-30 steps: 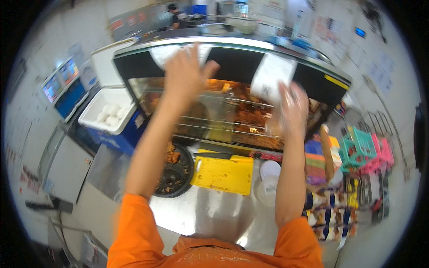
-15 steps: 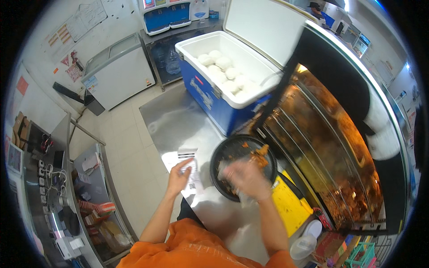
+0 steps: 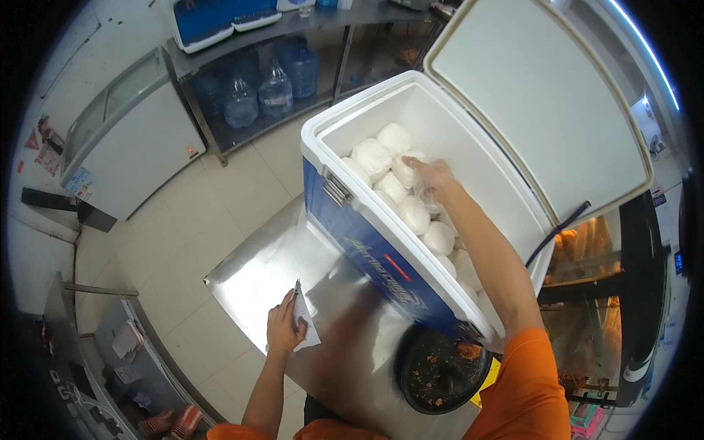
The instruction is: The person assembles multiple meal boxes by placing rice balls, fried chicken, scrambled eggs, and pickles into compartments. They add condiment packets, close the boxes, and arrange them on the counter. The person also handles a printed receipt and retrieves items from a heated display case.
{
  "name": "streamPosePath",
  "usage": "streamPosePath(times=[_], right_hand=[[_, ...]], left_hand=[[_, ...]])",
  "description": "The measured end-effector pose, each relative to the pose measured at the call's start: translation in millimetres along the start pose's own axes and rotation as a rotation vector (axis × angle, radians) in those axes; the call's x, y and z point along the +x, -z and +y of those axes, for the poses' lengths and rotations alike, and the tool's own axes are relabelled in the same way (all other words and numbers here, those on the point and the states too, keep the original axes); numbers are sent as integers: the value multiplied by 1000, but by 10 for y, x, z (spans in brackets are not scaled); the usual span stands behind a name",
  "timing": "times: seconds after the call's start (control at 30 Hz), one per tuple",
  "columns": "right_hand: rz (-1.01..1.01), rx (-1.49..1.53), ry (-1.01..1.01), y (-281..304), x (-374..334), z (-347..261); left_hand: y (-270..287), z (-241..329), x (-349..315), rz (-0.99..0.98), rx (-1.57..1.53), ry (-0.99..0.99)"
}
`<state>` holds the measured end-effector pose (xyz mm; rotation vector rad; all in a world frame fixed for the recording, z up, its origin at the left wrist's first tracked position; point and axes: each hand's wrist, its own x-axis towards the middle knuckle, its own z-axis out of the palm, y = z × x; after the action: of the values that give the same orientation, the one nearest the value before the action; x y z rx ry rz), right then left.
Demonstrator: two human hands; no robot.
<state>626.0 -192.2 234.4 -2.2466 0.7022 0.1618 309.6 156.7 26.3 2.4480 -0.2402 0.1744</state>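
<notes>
My left hand (image 3: 283, 325) grips a white printed paper slip (image 3: 306, 323) at the left part of the steel table, fingers along its side and thumb across it. My right hand (image 3: 433, 180) reaches down into the blue and white cooler box (image 3: 370, 253). Clear thin plastic, a glove or a bag, shows around its fingers. They close round one of several white, rounded, plastic-wrapped bundles (image 3: 394, 189); the fingertips are partly hidden. Below the cooler's near corner stands a round black pan (image 3: 422, 378), with brown food scraps and an orange-brown piece (image 3: 469, 350) inside.
The cooler's lid (image 3: 539, 88) stands open at the right. Behind it is a lit glass display case (image 3: 587, 301). A yellow board (image 3: 485, 385) lies beside the pan. Water bottles (image 3: 276, 89) stand under the far counter, and a chest freezer (image 3: 132, 139) is at the left.
My right hand has gone from the pan up into the cooler, onto a white bundle. My left hand has closed on the slip. The view has swung toward the cooler.
</notes>
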Motion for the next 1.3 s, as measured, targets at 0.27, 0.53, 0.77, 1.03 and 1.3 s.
streamPosePath(times=[0.27,0.53,0.77,1.03,1.3], right_hand=[[-260,95,207,252,-117,-556],[-693,459,457,-115,36,-617],[-304,762,491,894,-812,-293],[343,369,159,2068,-4774,3771],[86,1316,-450,682,-6174,6896]], left_hand=[[94,-61,-75,-58,-67,84],[55,-129,63,-140,-32,125],[25,51,-2,-98,101,-85],[-720,1526,-2475,-487,54,-377],[-1928,3682,-3644,-722,-147,-497]])
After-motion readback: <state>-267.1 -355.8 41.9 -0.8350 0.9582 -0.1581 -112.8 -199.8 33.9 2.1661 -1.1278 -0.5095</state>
